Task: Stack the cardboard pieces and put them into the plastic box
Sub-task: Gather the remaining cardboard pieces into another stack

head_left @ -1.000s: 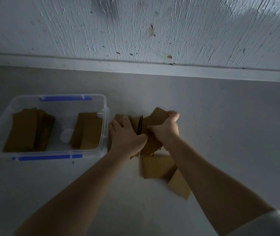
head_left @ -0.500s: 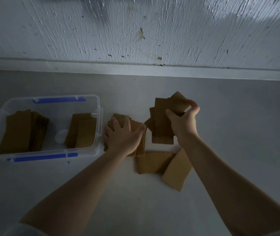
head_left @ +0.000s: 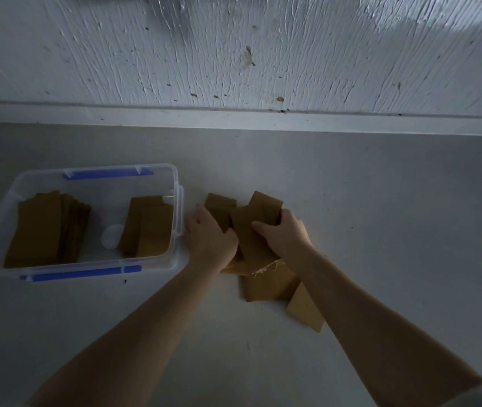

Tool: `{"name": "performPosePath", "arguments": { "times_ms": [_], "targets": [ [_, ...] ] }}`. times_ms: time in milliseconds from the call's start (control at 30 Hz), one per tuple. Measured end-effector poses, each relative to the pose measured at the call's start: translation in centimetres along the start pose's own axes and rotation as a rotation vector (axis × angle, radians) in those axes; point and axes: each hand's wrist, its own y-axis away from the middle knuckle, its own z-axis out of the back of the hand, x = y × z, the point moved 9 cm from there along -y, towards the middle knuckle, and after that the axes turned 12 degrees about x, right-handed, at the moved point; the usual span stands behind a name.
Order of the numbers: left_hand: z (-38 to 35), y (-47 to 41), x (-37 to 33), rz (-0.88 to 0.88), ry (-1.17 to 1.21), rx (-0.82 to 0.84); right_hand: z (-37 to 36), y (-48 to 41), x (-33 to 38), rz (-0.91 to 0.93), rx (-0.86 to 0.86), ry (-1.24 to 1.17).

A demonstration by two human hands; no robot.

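the right hand [head_left: 285,235] has come back down, gripping its cardboard pieces [head_left: 247,230] beside the left hand [head_left: 212,237], which presses the pile mid-frame.

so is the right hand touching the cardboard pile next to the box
Touching. The head view shows the right hand pressed on the cardboard pile, thumb lying across its top piece, no gap visible.

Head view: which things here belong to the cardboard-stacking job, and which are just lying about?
Part of the job:
- plastic box, open, two cardboard stacks inside
- cardboard pile under the left hand and right hand
- loose pieces nearer the person

Lying about:
- nothing else; only bare floor and wall
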Motion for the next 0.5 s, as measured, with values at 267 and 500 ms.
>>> {"name": "performPosePath", "arguments": {
  "times_ms": [267, 500],
  "targets": [
    [-0.3, -1.0, 1.2, 0.072, 0.516, 0.031, -0.3, -0.2, -0.4, -0.049, 0.042, -0.119],
    [-1.1, -0.7, 1.2, 0.095, 0.618, 0.125, 0.2, 0.2, -0.3, 0.005, 0.112, -0.252]
  ]
}}
